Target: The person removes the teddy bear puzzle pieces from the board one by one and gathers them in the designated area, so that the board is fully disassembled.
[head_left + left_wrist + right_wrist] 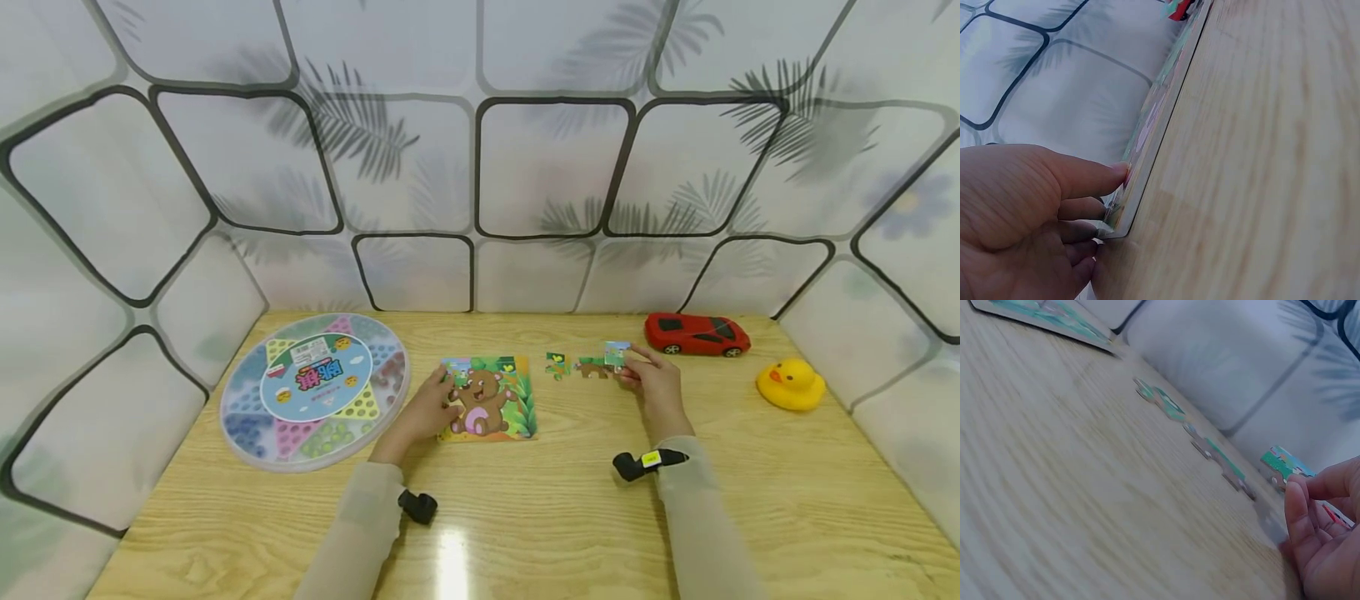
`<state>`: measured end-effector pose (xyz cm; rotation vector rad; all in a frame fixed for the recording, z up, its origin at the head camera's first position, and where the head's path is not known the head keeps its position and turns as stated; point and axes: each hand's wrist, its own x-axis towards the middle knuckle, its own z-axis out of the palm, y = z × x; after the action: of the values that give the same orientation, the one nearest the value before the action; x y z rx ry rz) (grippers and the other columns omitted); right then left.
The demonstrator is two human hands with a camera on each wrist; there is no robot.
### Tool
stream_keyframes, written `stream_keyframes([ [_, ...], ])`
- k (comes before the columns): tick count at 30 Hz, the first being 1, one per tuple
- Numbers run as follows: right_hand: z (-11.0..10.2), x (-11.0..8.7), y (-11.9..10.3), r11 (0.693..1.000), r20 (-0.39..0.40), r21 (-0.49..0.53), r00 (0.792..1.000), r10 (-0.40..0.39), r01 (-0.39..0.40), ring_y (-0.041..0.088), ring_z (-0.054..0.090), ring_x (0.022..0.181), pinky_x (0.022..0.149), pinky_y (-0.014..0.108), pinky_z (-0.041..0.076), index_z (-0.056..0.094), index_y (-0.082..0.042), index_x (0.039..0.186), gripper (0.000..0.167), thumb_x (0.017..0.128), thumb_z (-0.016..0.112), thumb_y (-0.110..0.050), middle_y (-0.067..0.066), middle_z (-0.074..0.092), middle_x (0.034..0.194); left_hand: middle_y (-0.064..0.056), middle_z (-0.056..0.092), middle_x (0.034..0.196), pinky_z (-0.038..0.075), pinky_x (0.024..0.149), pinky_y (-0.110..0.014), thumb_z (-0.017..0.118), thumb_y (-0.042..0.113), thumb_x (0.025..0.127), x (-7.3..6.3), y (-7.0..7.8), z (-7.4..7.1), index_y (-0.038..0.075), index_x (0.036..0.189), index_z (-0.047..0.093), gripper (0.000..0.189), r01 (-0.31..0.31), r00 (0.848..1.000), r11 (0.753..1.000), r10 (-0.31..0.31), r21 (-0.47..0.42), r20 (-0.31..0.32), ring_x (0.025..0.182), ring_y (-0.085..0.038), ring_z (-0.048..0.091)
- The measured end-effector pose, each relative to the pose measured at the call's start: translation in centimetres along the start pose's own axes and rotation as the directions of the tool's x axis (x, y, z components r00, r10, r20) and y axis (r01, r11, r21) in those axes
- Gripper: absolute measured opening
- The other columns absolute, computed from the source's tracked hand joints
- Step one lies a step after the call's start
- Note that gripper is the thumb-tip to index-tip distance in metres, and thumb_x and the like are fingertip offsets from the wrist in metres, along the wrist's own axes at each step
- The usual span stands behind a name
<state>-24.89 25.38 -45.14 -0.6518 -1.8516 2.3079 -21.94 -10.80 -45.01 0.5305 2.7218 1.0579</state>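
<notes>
A jigsaw puzzle board (486, 404) with a brown bear picture lies flat on the table. My left hand (429, 407) grips its left edge; in the left wrist view the thumb (1094, 178) presses on top and the curled fingers sit along the side. My right hand (656, 383) pinches a puzzle piece (617, 353) between thumb and fingertips, and the right wrist view shows this piece (1282, 464) raised above the table. Two loose pieces lie between the board and this hand: a green one (557, 364) and a brown one (592, 368).
At the left lies a round Chinese checkers set (317, 379) under a clear cover. A red toy car (697, 335) stands at the back right, with a yellow rubber duck (791, 385) in front of it. A patterned cloth wall (551, 167) encloses the wooden table (555, 517).
</notes>
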Motion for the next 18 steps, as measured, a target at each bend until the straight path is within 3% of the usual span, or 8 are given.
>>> stream_keyframes([
  [9, -1.7, 0.3, -0.6, 0.999, -0.067, -0.009, 0.997, 0.035, -0.036, 0.004, 0.060, 0.052, 0.052, 0.016, 0.052, 0.047, 0.003, 0.137, 0.047, 0.091, 0.057, 0.002, -0.004, 0.062, 0.061, -0.032, 0.013, 0.151, 0.024, 0.109, -0.052, 0.061, 0.008, 0.091, -0.2, 0.4, -0.3, -0.016, 0.138, 0.032, 0.060, 0.001, 1.000, 1.000, -0.001, -0.010, 0.008, 0.137, -0.047, 0.018],
  [18, -1.4, 0.6, 0.3, 0.974, -0.121, -0.215, 0.988, -0.099, 0.071, 0.000, 0.058, 0.046, 0.048, 0.015, 0.051, 0.049, 0.008, 0.133, 0.045, 0.088, 0.055, 0.006, -0.006, 0.056, 0.057, -0.031, 0.012, 0.151, 0.025, 0.109, -0.052, 0.060, 0.009, 0.092, -0.3, 0.5, -0.3, -0.016, 0.138, 0.032, 0.059, 0.020, 1.000, 1.000, -0.020, -0.023, 0.014, 0.138, -0.046, 0.018],
])
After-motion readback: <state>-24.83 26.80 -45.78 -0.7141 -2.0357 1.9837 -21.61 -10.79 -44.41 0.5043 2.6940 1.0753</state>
